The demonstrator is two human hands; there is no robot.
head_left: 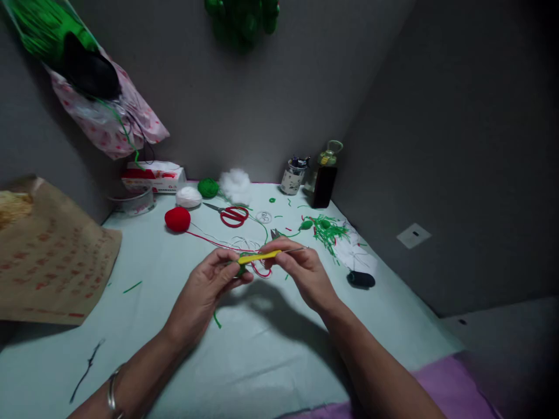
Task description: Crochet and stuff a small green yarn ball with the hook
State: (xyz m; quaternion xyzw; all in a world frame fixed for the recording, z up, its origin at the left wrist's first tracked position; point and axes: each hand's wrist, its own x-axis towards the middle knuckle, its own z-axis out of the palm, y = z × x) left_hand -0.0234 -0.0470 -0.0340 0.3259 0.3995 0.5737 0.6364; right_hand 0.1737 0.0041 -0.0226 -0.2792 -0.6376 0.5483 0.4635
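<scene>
A crochet hook with a yellow handle lies across both hands over the middle of the table. My right hand is closed in a pinch on it, and its thin metal shaft sticks out to the right past the fingers. At the handle's left end, my left hand pinches a small dark green crochet piece, mostly hidden by the fingers. Red yarn runs from a red yarn ball to the hands, with a loop hanging between them. Just behind the right hand are small snips.
Red-handled scissors, a white yarn ball, a green yarn ball and white stuffing lie farther back. Green yarn scraps and a dark oval object are at right. A paper bag stands left.
</scene>
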